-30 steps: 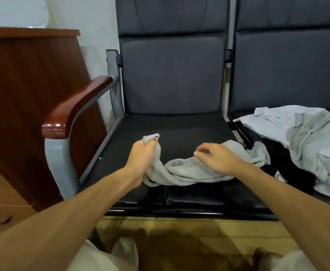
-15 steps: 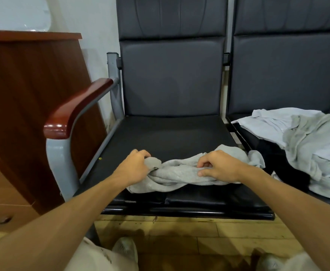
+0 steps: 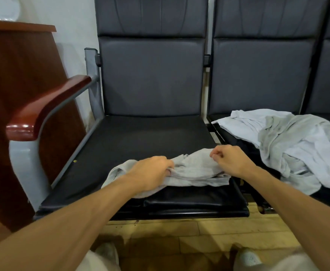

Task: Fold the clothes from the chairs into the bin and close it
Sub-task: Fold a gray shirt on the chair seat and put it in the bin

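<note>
- Both our left fingers [image 3: 165,166] and right fingers [image 3: 217,156] curl into the crumpled light-grey cotton garment [image 3: 195,171] between them.
- Limp, light: we'd pinch its corners.

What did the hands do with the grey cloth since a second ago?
The left hand brought the raised end of the grey garment down and inward, so it lies flatter on the chair seat. The right hand kept gripping its other end. The pile of pale clothes on the next seat stayed put.
</note>
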Action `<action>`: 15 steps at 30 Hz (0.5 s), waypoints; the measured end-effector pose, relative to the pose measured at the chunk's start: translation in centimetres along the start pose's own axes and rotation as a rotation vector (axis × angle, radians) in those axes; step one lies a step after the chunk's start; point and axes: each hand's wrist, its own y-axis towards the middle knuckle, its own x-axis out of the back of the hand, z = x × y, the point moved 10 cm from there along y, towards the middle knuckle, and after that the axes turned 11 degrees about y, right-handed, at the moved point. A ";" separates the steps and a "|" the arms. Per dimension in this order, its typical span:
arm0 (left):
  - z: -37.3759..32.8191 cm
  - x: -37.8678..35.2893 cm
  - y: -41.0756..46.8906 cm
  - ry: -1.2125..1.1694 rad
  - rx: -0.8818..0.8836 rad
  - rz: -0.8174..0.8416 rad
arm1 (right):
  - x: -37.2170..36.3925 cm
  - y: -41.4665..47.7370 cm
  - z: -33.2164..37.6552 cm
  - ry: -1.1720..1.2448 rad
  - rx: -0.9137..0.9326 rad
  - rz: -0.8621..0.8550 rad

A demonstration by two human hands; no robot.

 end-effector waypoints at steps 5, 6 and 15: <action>4.8 2.0 0.3 -0.436 0.392 -0.241 | -0.5 -0.9 -0.7 -0.002 0.004 0.110; 5.7 2.3 0.0 -0.478 0.464 -0.268 | -0.6 -0.9 -0.8 0.002 0.010 0.132; 9.7 2.3 -3.2 -0.182 0.629 -0.255 | -1.2 -1.1 3.0 0.203 0.144 0.126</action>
